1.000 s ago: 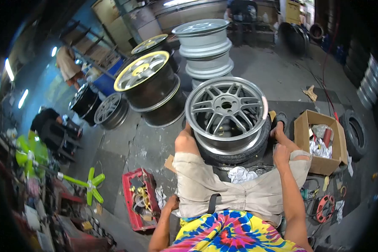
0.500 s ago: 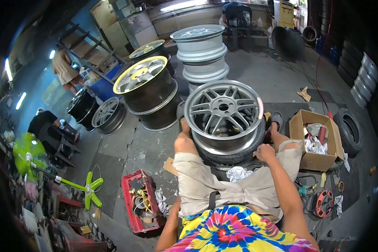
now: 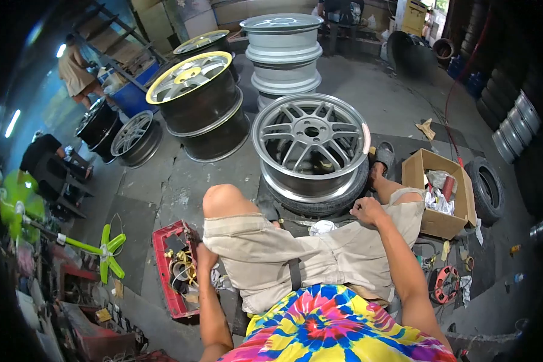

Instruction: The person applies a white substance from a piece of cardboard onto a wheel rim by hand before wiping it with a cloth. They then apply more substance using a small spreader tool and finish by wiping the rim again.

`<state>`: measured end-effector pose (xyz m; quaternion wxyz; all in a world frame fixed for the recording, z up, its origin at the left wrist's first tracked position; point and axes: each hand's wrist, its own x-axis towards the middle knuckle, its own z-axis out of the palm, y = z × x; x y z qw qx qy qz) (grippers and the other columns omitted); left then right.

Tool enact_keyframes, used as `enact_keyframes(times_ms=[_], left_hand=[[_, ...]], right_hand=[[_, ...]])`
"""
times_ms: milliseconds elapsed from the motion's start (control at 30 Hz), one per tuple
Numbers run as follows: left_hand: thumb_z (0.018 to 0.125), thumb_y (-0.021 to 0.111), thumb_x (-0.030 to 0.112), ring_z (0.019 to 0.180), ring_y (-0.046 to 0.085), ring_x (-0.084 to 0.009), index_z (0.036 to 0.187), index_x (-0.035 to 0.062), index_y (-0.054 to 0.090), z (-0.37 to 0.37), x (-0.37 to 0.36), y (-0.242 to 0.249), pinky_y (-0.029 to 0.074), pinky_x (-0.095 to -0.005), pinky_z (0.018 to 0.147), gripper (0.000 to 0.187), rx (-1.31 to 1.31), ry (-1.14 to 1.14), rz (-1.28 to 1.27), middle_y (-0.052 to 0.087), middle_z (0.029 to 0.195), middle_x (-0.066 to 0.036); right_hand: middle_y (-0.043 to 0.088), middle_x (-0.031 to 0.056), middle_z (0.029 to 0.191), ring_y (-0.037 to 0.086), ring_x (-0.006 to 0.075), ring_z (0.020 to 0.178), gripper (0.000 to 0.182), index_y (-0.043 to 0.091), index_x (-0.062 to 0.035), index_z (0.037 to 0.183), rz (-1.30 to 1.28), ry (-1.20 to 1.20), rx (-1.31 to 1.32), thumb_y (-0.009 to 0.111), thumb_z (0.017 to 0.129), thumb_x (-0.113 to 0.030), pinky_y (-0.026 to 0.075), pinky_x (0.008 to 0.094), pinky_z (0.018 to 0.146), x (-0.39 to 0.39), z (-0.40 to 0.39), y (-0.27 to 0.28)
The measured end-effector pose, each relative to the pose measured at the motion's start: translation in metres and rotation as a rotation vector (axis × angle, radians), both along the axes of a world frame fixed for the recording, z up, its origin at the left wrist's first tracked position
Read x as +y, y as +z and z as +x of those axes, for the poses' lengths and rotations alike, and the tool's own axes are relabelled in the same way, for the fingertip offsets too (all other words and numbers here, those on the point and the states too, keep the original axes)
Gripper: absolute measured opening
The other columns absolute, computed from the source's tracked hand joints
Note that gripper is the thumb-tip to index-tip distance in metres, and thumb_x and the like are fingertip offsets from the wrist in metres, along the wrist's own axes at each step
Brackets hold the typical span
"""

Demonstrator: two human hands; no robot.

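My left hand [image 3: 207, 257] is down at the right side of a red plastic crate [image 3: 160, 248], beside my knee. Its fingers point away from me and are mostly hidden. Inside the crate lie a tape roll, yellow pieces and other small items. My right hand [image 3: 369, 210] hovers by my right thigh, near the tire's front edge, with its fingers curled; whether they hold anything is hidden. Between my feet, a grey multi-spoke wheel rim [image 3: 311, 139] rests on a black tire [image 3: 320, 208]. The rim has a pale pinkish strip at its right edge. A white crumpled cloth [image 3: 323, 227] lies before the tire.
Stacked silver rims [image 3: 283, 57] and yellow-lipped rims [image 3: 193, 90] stand ahead. At right are a cardboard box [image 3: 431, 224], a loose tire [image 3: 487, 190] and an orange reel [image 3: 445, 285]. A green fan [image 3: 108, 250] stands left. Other people are at the far left and back.
My left hand has moved forward from beside my hip to the red crate. My left knee has swung outward to the left. The view has shifted; my right hand remains near the tire, still curled.
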<state>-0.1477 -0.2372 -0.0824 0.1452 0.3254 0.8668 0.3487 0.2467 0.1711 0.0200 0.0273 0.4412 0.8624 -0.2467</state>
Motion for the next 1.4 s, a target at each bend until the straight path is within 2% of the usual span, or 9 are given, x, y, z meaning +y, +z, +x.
enact_keyframes(times_ms=[333, 600, 900, 1000, 1067, 1100, 1200, 1267, 1400], left_hand=[[0.097, 0.061, 0.022, 0.069, 0.056, -0.0089, 0.098, -0.0045, 0.068, -0.014, 0.172, 0.234, 0.046, -0.0235, 0.064, 0.028, -0.043, -0.082, 0.757, 0.064, 0.077, -0.004], [0.093, 0.063, 0.018, 0.067, 0.056, -0.0087, 0.102, -0.0029, 0.068, 0.063, 0.321, 0.308, 0.047, -0.0257, 0.064, 0.023, 0.235, -0.539, 0.524, 0.066, 0.075, -0.005], [0.088, 0.067, 0.028, 0.068, 0.062, -0.0279, 0.095, -0.0021, 0.069, -0.009, 0.393, 0.241, 0.049, -0.0379, 0.067, 0.031, 0.402, -0.519, 0.094, 0.065, 0.072, -0.018], [0.087, 0.067, 0.033, 0.079, 0.067, -0.0369, 0.096, -0.0002, 0.069, -0.056, 0.386, 0.216, 0.051, -0.0434, 0.074, 0.035, 0.258, -0.511, -0.165, 0.067, 0.08, -0.022], [0.089, 0.067, 0.041, 0.08, 0.067, -0.0351, 0.097, -0.0029, 0.064, -0.094, 0.383, 0.187, 0.051, -0.0427, 0.074, 0.045, 0.282, -0.446, -0.086, 0.069, 0.086, -0.021], [0.092, 0.066, 0.036, 0.07, 0.064, -0.0188, 0.089, -0.0017, 0.062, -0.098, 0.383, 0.185, 0.049, -0.0347, 0.065, 0.038, 0.224, -0.371, -0.075, 0.067, 0.075, -0.011], [0.092, 0.065, 0.041, 0.047, 0.059, -0.0188, 0.082, -0.0044, 0.057, -0.134, 0.375, 0.145, 0.044, -0.033, 0.046, 0.048, 0.132, -0.252, -0.215, 0.062, 0.064, -0.014], [0.093, 0.065, 0.039, 0.049, 0.06, -0.019, 0.082, -0.0024, 0.06, -0.111, 0.382, 0.152, 0.046, -0.0317, 0.043, 0.043, -0.377, -0.097, -0.223, 0.063, 0.066, -0.012], [0.091, 0.067, 0.037, 0.046, 0.06, -0.0184, 0.089, -0.0064, 0.062, -0.119, 0.393, 0.117, 0.047, -0.0313, 0.039, 0.044, -0.34, -0.175, -0.197, 0.063, 0.063, -0.012]], right_hand=[[0.07, 0.0189, 0.084, 0.067, 0.0357, 0.084, 0.02, 0.073, -0.0041, 0.086, 0.258, 0.143, 0.268, 0.07, 0.081, -0.023, 0.052, 0.0435, 0.078, 0.007, 0.028, 0.132], [0.068, 0.0226, 0.083, 0.066, 0.0397, 0.08, 0.023, 0.073, -0.0019, 0.092, 0.322, 0.252, 0.164, 0.069, 0.082, -0.023, 0.052, 0.0431, 0.075, 0.07, -0.023, 0.2], [0.069, 0.0158, 0.075, 0.068, 0.0303, 0.074, 0.026, 0.073, -0.0039, 0.085, 0.165, 0.179, 0.427, 0.071, 0.083, -0.03, 0.053, 0.0392, 0.072, 0.192, -0.108, 0.085], [0.064, 0.021, 0.109, 0.063, 0.0334, 0.102, 0.033, 0.071, -0.0039, 0.099, 0.357, 0.116, 0.357, 0.071, 0.084, -0.033, 0.049, 0.0409, 0.088, 0.208, -0.137, 0.06], [0.059, 0.0185, 0.108, 0.058, 0.0358, 0.106, 0.039, 0.066, -0.0036, 0.109, 0.606, 0.19, 0.536, 0.07, 0.084, -0.033, 0.049, 0.0437, 0.088, 0.229, -0.152, 0.031], [0.059, 0.0196, 0.111, 0.057, 0.0358, 0.109, 0.04, 0.067, -0.0025, 0.106, 0.586, 0.164, 0.506, 0.07, 0.084, -0.036, 0.047, 0.0444, 0.092, 0.236, -0.161, 0.025], [0.059, 0.0229, 0.118, 0.056, 0.0356, 0.114, 0.051, 0.068, 0.0006, 0.104, 0.475, 0.167, 0.267, 0.065, 0.086, -0.047, 0.044, 0.047, 0.098, 0.25, -0.186, 0.024], [0.06, 0.023, 0.119, 0.057, 0.0338, 0.114, 0.058, 0.069, -0.0004, 0.106, 0.411, 0.176, 0.085, 0.059, 0.088, -0.055, 0.044, 0.0464, 0.097, 0.256, -0.205, 0.013], [0.065, 0.0195, 0.112, 0.062, 0.0325, 0.108, 0.056, 0.071, -0.0029, 0.106, 0.098, 0.13, -0.031, 0.055, 0.091, -0.054, 0.045, 0.0445, 0.093, 0.251, -0.221, 0.017]])
